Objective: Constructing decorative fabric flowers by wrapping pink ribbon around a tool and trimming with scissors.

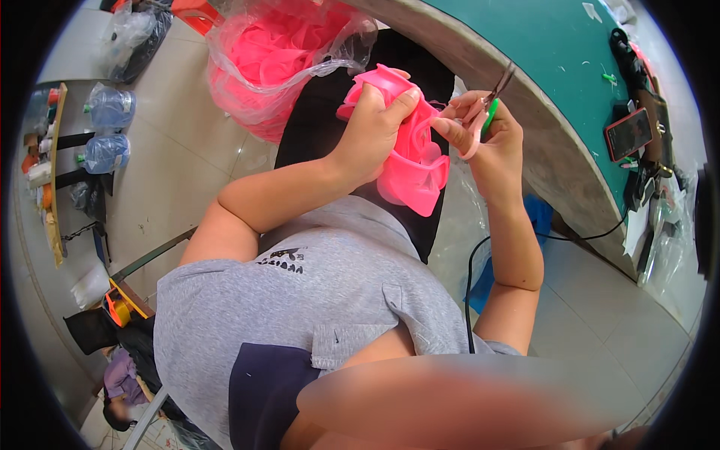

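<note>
My left hand (375, 124) is closed around a bright pink, soft plastic-looking piece (420, 184) with curved, ring-like edges, held above my lap. Its exact kind does not show. My right hand (487, 131) is beside it, with a pair of scissors (474, 136) in its grip. The scissors' pale pink handle loops around by the palm, a green part shows beside it, and the blades point up and away from the pink piece. The right thumb and fingertips come close to the piece's right edge; whether they touch it cannot be told.
A clear bag (262, 82) full of similar pink pieces stands beyond my left arm. At the right curves a green-topped table (540, 45) bearing a phone (628, 135). A black cable (570, 238) hangs off it. Water jugs (109, 154) stand at the left; another person (124, 382) sits behind.
</note>
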A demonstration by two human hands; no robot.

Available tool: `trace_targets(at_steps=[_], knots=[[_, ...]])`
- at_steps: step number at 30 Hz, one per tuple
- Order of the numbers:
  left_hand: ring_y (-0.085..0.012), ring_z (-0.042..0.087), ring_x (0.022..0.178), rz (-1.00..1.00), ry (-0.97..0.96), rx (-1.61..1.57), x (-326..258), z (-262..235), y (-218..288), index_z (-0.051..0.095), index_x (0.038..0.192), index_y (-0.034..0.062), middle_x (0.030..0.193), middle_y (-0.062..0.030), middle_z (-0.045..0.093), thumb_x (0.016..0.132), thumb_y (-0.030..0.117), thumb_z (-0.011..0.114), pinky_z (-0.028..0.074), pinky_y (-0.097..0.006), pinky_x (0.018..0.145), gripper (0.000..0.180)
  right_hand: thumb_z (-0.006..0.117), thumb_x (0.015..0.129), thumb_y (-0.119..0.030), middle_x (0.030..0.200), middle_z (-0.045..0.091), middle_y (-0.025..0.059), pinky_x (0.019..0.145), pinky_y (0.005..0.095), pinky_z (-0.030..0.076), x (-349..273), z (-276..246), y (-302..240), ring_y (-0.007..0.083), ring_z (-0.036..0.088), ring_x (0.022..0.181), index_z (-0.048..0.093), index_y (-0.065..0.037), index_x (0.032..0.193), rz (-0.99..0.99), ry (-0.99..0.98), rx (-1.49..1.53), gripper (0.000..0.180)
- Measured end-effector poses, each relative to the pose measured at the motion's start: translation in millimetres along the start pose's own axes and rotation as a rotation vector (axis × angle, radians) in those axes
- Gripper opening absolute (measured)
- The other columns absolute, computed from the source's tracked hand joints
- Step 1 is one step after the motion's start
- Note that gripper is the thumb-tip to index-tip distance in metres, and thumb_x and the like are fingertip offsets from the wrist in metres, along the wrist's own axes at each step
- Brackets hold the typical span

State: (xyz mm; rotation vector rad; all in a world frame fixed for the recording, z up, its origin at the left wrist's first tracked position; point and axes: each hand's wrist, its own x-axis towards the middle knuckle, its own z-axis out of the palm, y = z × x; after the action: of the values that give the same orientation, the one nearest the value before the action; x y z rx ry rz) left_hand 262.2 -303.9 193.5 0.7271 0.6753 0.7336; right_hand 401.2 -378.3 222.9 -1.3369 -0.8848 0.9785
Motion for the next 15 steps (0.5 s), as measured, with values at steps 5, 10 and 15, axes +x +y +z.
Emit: trace_targets(at_steps=[5,10,15], knots=[[-0.0133,0.059,0.089,-0.021,-0.148,-0.182,1,-4,8,0.039,0.113,0.0045,0.097,-0.0069,0.055,0.089,0.012,0.060,0.051,-0.030,0.074,0.032,0.077,0.071,0.000,0.075,0.058,0.0026,0.062,0.0219,0.042,-5,-4,4,0.0081,0.052,0.069,0.055,-0.002,0.088,-0.118,-0.048,0.016,0.028],[-0.0181,0.061,0.090,-0.035,-0.154,-0.234,5,-16,23,0.038,0.119,0.0058,0.095,-0.0073,0.058,0.085,0.009,0.065,0.051,-0.035,0.080,0.043,0.075,0.067,0.006,0.075,0.055,0.0024,0.065,0.0240,0.043,-14,-25,3,0.0113,0.053,0.070,0.052,-0.002,0.085,-0.138,-0.255,-0.003,0.029],[-0.0186,0.061,0.082,-0.065,-0.355,-0.396,12,-33,41,0.044,0.117,0.0045,0.096,-0.0075,0.056,0.087,0.009,0.060,0.050,-0.032,0.075,0.034,0.069,0.076,0.002,0.087,0.056,0.0031,0.067,0.0220,0.045,-10,-74,4,0.0092,0.054,0.073,0.057,-0.002,0.089,-0.134,0.121,-0.067,0.018]])
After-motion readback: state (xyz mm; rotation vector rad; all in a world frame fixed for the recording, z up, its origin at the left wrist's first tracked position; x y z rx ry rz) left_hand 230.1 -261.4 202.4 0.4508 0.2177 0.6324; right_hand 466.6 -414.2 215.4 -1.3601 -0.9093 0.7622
